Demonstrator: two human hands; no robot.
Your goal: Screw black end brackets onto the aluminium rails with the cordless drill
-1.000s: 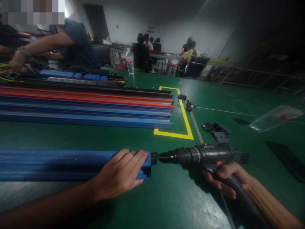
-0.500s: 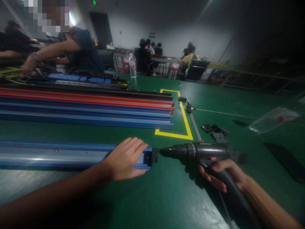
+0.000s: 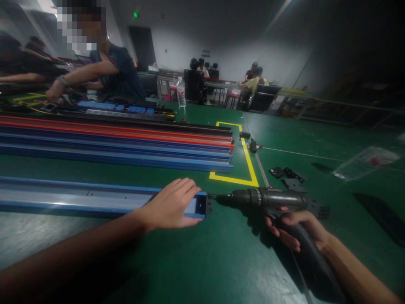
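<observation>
A long blue metal rail [image 3: 76, 196] lies across the left of the table. My left hand [image 3: 175, 204] is wrapped over its right end, fingers on the far edge and thumb on the near edge. At that end sits a small black end piece [image 3: 209, 204]. My right hand [image 3: 297, 234] grips the handle of a black power drill [image 3: 281, 200], which points left. The tip of its bit is near the black end piece; whether they touch I cannot tell.
Blue and red rails [image 3: 158, 147] lie behind, reaching a yellow tape outline [image 3: 234, 180]. Black plates [image 3: 292, 184] and a clear bottle [image 3: 363, 164] are at the right; another bottle [image 3: 181, 93] stands farther back. A person [image 3: 118, 67] works at the back left.
The view has shifted slightly. The right end of the blue rail has moved a little to the right with my left hand, narrowing the gap to the drill. My right hand still grips the drill.
</observation>
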